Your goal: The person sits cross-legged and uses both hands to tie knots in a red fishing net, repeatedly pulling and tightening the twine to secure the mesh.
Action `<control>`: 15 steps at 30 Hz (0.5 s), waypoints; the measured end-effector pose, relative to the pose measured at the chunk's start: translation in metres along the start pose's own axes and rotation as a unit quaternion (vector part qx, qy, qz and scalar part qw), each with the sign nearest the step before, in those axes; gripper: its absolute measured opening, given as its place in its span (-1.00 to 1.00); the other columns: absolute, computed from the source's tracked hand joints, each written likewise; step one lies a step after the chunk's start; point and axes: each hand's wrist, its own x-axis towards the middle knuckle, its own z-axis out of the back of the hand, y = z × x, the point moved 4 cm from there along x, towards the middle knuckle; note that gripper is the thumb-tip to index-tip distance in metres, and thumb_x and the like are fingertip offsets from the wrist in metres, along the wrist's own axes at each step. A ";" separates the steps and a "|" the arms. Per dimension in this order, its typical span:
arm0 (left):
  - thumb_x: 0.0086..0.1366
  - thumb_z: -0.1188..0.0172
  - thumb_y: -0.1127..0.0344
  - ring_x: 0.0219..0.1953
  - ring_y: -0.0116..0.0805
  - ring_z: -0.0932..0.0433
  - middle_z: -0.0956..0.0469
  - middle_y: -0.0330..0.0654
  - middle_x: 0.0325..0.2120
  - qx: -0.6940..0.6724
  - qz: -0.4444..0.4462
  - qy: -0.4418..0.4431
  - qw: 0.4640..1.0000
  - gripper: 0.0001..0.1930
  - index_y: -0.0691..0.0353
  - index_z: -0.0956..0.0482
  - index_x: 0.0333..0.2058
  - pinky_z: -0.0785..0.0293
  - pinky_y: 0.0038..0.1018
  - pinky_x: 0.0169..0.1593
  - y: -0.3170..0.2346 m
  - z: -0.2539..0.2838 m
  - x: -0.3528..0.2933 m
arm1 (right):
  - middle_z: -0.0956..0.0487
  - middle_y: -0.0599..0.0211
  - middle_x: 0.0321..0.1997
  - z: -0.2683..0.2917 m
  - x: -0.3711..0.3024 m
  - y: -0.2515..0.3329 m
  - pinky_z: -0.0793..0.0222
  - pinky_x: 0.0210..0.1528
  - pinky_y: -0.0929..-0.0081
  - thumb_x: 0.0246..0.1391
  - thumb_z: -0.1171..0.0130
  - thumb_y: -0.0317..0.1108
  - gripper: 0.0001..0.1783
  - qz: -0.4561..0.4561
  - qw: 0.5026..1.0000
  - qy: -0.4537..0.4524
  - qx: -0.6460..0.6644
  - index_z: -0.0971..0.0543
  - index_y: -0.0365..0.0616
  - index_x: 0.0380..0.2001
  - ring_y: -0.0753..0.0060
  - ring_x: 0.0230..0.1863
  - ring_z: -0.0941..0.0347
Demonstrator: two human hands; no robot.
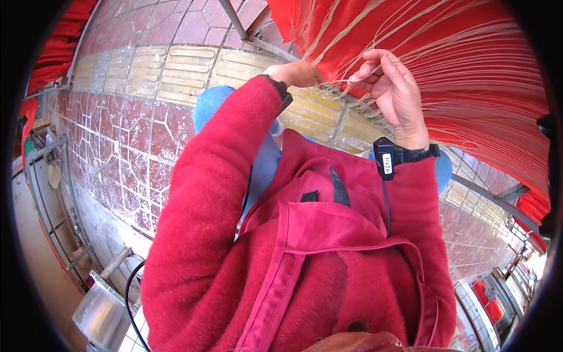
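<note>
Many thin, pale strands (469, 64) run in rows in front of a red cloth (487, 111) at the upper right; I cannot tell whether they are noodles or threads. My left hand (296, 73) is closed at the lower ends of the strands, its fingertips partly hidden behind the back of the hand. To its right, my right hand (394, 88) is raised with the palm showing and the fingers curled, thumb and fingertips pinched on a strand. One strand stretches between the two hands. Tangled strand ends (366, 105) hang just below them.
A metal frame bar (275, 51) runs beneath the cloth. Yellow ribbed paving (187, 64) and dusty red tiles (135, 129) cover the ground. At lower left stand a metal pot (102, 314) and a metal rack (50, 146). More red cloth (58, 47) hangs at far left.
</note>
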 end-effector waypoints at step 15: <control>0.16 -0.21 0.18 -0.20 -0.09 -0.62 -0.67 -0.12 -0.32 0.031 0.068 -0.092 0.993 -0.80 0.05 -0.71 -0.28 -0.51 -0.27 -0.08 0.030 -0.001 0.005 | -0.55 0.21 -0.32 -0.012 -0.018 0.041 -0.49 -0.01 0.12 0.40 0.16 -0.21 -0.65 0.093 0.990 0.055 0.095 -0.49 -0.23 -0.02 0.16 -0.21 -0.54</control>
